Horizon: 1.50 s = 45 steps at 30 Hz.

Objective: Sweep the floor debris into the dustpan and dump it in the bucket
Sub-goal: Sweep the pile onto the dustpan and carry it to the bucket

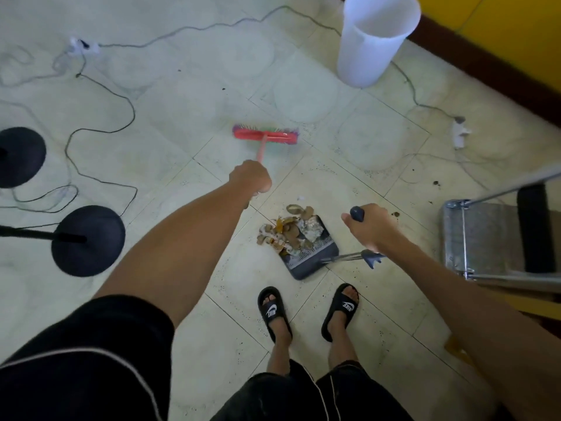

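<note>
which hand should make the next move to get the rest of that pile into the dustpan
Left. The left hand grips the broom, whose head sits on the floor beyond the debris, so it can pull it in. The right hand is busy steadying the dustpan by its handle.

One broom (264,135), one dustpan (314,253) (one bucket (368,41))

An indoor recording room: pale tiled floor (303,344) strewn with cables (100,132) (white power strip (83,47) too), round black stand bases (88,240)
</note>
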Each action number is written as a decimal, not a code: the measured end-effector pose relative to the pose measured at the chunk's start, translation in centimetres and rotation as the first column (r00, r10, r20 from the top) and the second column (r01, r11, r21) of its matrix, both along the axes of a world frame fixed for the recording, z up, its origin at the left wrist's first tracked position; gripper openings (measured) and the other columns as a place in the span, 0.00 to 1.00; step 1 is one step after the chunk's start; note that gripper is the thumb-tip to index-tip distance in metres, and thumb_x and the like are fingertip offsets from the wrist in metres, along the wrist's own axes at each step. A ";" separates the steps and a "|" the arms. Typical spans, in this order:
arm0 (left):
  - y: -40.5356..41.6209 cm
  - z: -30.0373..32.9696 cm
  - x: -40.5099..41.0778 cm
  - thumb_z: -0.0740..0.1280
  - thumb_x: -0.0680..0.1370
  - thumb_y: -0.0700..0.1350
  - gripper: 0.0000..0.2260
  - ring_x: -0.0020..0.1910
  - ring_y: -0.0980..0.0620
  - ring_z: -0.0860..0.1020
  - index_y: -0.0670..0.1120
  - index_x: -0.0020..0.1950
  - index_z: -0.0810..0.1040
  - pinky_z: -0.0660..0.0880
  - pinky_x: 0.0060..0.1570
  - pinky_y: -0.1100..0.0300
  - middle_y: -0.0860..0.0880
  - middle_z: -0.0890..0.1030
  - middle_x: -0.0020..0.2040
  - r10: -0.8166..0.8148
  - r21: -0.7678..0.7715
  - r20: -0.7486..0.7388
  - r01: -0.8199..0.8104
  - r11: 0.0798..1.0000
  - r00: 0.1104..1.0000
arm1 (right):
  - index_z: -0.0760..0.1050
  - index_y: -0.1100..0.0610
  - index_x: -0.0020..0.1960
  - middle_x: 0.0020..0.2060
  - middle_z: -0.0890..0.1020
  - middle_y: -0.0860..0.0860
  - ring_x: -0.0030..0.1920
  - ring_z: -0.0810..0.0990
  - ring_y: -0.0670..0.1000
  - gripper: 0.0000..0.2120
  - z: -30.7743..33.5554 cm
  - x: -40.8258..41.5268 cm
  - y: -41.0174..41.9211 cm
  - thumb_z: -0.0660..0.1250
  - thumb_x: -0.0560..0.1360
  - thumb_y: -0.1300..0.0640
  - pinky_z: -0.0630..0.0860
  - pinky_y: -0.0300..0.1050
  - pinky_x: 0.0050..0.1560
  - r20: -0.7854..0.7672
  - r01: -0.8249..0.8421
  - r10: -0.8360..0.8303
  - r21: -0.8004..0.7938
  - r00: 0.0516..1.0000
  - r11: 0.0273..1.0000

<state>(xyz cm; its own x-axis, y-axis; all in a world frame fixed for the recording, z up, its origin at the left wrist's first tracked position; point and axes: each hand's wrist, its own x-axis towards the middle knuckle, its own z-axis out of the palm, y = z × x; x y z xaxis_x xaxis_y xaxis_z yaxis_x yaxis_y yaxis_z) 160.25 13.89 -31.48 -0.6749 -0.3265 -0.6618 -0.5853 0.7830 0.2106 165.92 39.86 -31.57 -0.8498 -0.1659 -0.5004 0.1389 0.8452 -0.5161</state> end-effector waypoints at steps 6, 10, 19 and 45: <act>-0.9 -4.0 -2.2 0.60 0.74 0.35 0.25 0.25 0.51 0.75 0.39 0.73 0.65 0.65 0.17 0.62 0.45 0.72 0.33 -0.029 -0.108 -0.005 0.028 0.994 1.000 | 0.60 0.55 0.27 0.22 0.63 0.48 0.21 0.61 0.47 0.23 -2.1 -1.3 -2.9 0.62 0.79 0.56 0.58 0.34 0.16 0.008 0.086 -0.086 0.015 0.996 0.996; -1.1 -6.1 -0.7 0.62 0.71 0.32 0.22 0.22 0.52 0.74 0.33 0.66 0.70 0.64 0.12 0.69 0.44 0.75 0.32 -0.072 -0.103 0.114 0.084 0.991 0.991 | 0.60 0.52 0.28 0.22 0.64 0.47 0.20 0.61 0.45 0.22 -3.1 -2.5 -4.7 0.62 0.78 0.55 0.57 0.34 0.16 0.002 0.109 -0.109 -0.021 0.994 0.994; -1.5 -2.3 3.9 0.62 0.74 0.36 0.21 0.22 0.51 0.76 0.37 0.67 0.68 0.76 0.26 0.60 0.44 0.79 0.35 -0.355 -0.090 0.312 0.400 0.912 0.881 | 0.66 0.53 0.29 0.24 0.70 0.48 0.20 0.68 0.46 0.20 -2.9 -1.9 -4.3 0.63 0.79 0.52 0.62 0.34 0.19 0.006 0.158 -0.158 -0.013 0.987 0.987; -1.0 8.4 7.4 0.60 0.73 0.33 0.08 0.23 0.48 0.72 0.37 0.52 0.74 0.68 0.26 0.61 0.40 0.76 0.32 -0.344 0.108 0.249 0.327 0.939 0.905 | 0.55 0.54 0.29 0.22 0.57 0.46 0.18 0.55 0.44 0.24 0.3 1.2 -1.4 0.65 0.77 0.58 0.55 0.33 0.16 0.103 -0.066 0.069 -0.040 0.992 0.997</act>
<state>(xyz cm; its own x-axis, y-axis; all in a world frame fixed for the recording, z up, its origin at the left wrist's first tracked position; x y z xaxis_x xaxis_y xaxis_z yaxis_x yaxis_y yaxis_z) 167.66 12.85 -23.11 -0.5383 -0.0632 -0.8404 -0.3310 0.9329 0.1418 167.14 38.44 -31.28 -0.7797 -0.2407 -0.5781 0.1368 0.8354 -0.5324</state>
